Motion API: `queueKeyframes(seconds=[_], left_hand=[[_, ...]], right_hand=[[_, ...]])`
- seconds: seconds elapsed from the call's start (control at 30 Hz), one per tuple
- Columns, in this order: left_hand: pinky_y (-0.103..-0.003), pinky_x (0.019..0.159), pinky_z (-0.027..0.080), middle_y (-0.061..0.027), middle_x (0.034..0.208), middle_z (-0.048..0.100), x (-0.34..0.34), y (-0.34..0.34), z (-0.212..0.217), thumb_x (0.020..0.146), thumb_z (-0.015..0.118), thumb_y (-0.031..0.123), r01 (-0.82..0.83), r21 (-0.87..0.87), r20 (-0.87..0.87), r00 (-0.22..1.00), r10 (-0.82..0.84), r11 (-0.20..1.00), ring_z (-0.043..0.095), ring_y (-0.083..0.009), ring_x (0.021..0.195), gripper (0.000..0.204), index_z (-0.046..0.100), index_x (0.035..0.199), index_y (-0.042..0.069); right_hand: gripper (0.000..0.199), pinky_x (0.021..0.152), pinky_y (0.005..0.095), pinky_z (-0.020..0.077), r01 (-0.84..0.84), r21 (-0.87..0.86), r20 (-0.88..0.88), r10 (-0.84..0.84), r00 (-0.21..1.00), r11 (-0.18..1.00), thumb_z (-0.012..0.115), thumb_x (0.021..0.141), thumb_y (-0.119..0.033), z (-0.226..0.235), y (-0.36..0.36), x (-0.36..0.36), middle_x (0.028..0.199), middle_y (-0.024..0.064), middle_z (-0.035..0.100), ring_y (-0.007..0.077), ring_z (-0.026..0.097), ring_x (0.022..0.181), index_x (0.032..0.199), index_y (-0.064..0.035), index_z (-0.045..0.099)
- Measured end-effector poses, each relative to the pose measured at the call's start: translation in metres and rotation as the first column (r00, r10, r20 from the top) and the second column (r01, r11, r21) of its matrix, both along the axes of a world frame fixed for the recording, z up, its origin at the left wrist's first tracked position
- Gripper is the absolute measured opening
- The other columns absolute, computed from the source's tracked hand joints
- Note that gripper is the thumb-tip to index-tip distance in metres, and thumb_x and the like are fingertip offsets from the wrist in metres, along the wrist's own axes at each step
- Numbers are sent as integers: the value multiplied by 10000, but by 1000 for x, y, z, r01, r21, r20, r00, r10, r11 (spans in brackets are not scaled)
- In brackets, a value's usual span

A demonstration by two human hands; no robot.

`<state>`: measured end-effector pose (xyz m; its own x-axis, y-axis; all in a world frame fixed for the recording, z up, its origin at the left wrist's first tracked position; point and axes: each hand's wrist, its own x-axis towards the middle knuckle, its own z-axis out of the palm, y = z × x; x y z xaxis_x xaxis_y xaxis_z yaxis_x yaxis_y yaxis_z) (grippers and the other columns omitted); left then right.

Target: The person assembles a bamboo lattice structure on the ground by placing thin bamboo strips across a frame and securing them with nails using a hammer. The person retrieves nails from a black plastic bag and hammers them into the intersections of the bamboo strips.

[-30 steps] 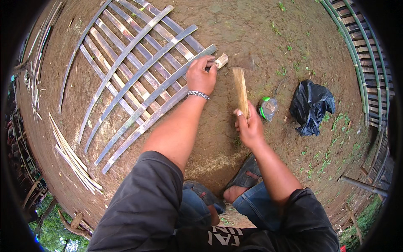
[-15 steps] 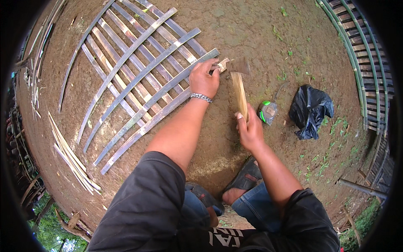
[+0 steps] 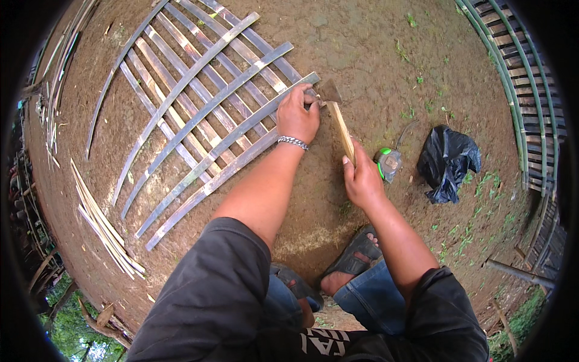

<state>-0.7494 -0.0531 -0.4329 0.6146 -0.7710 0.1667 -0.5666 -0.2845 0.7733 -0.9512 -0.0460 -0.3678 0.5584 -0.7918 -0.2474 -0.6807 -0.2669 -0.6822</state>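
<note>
A lattice of crossed, slightly curved bamboo slats (image 3: 241, 131) lies on the ground to the left. My left hand (image 3: 297, 114), with a chain bracelet at its wrist, is closed at the lattice's right corner, fingers pinched around the slat ends. Whether a smaller piece is between those fingers is hidden. My right hand (image 3: 365, 180) grips the wooden handle of a hatchet (image 3: 341, 130). Its metal head is at the corner, just beside my left fingertips, and seems to touch the slat end there.
A tape measure (image 3: 388, 164) and a crumpled black plastic bag (image 3: 446, 160) lie right of my right hand. Thin split strips (image 3: 105, 226) are at the left. A bamboo slatted structure (image 3: 534, 96) stands at the far right. My sandalled feet (image 3: 356, 256) are below.
The hatchet head has come left and slightly down, against the slat end by my left fingers. My right hand has moved slightly right; my left hand keeps its hold.
</note>
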Motion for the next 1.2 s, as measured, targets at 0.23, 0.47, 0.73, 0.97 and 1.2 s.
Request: queueKeyframes(seconds=[0.23, 0.47, 0.73, 0.97, 1.2], left_hand=[[-430, 820, 533, -71, 869, 744, 1, 0, -3, 793, 751, 91, 13, -12, -10, 1000, -13, 1000, 694, -320, 905, 385, 611, 1152, 96], [-435, 815, 533, -75, 873, 744, 1, -1, -1, 793, 751, 91, 15, 15, -11, 1000, -15, 1000, 693, -328, 909, 379, 605, 1142, 91], [-428, 831, 528, -74, 865, 740, 2, -1, -4, 790, 747, 74, 16, -10, -6, 1000, -16, 1000, 695, -320, 903, 378, 608, 1141, 89], [-432, 821, 531, -78, 859, 736, 1, 0, -4, 780, 756, 72, 11, -32, -10, 1000, -11, 999, 694, -317, 894, 365, 618, 1117, 90], [-431, 830, 529, -76, 877, 729, 1, 1, -4, 777, 761, 74, 15, -45, 7, 1000, -14, 999, 691, -315, 910, 369, 621, 1118, 92]], right_hand=[[497, 957, 493, 512, 33, -36, 79, -30, 996, 999, 556, 989, -145, 12, 1, 3, 1309, 276, 603, 469, 605, 1154, 1463, -52, 435], [500, 967, 487, 507, 52, -35, 92, -49, 995, 998, 560, 980, -123, 14, -2, 5, 1309, 273, 604, 461, 603, 1166, 1458, -40, 439], [504, 954, 489, 513, 35, 31, -33, -34, 999, 999, 564, 979, -127, 12, -6, 5, 1293, 274, 611, 464, 613, 1148, 1458, -44, 431], [491, 929, 494, 524, -1, -76, -3, 1, 1000, 997, 564, 988, -149, 7, -4, 4, 1285, 267, 618, 461, 627, 1126, 1455, -55, 445], [484, 928, 492, 524, 42, -139, 157, -20, 987, 989, 563, 985, -144, 15, -3, 5, 1280, 267, 622, 452, 625, 1137, 1449, -57, 460]])
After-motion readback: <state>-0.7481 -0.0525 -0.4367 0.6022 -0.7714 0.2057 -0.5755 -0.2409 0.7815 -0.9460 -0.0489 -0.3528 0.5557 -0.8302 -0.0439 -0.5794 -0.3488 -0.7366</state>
